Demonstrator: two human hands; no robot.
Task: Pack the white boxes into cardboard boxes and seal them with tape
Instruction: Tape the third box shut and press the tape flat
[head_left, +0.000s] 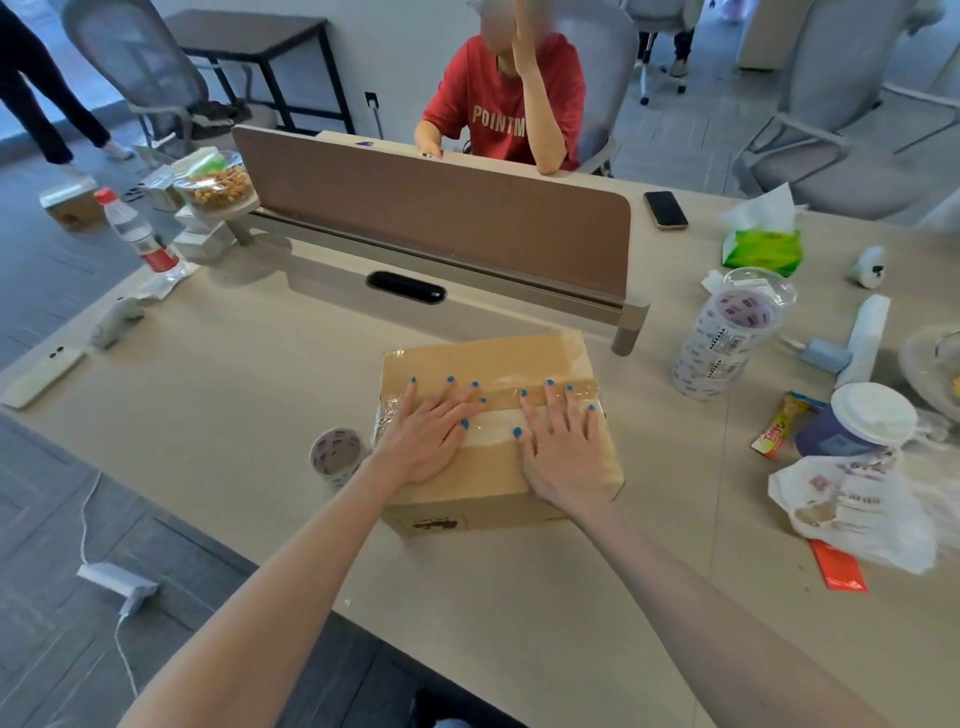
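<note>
A closed cardboard box (483, 364) sits in the middle of the desk, with clear tape running across its top seam and down its left side. My left hand (428, 439) lies flat on the box top, fingers spread over the tape. Beside it, my right hand (563, 452) also presses flat on the lid, fingers apart. A roll of clear tape (337, 456) stands on the desk just left of the box, touching nothing. No white boxes are visible; the carton hides its contents.
A stack of wrapped tape rolls (727, 338) stands right of the box. Snacks, a lidded cup (862, 423) and a plastic bag (852, 506) crowd the right edge. A brown divider (441, 208) runs behind, with a seated person beyond. A bottle (137, 234) and phone (44, 374) lie left.
</note>
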